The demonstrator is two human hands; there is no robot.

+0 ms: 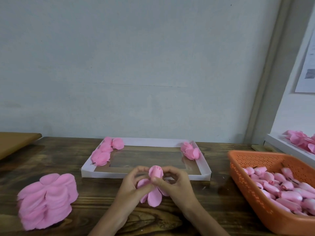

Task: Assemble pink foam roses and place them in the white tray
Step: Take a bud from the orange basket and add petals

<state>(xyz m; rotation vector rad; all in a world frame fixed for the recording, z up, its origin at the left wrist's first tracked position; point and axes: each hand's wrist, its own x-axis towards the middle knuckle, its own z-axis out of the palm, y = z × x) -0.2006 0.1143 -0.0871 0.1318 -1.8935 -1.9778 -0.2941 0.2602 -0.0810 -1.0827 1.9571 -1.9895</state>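
over the table (95, 193), left hand (131, 184) and right hand (177, 183) fingers grip a half-built rose (155, 172); white tray (105, 174) holds few (i judge most buds (281, 189) remain).

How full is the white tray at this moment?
Mostly empty: the white tray holds only the left roses and the right roses at its two ends; the middle is bare.

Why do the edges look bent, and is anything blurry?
Head view: the wide lens bends the wall corner and tilts the orange basket; the petal stack at left is smeared, the left hand and right hand gripping the rose slightly soft; light is even, shadows on the wooden table faint.
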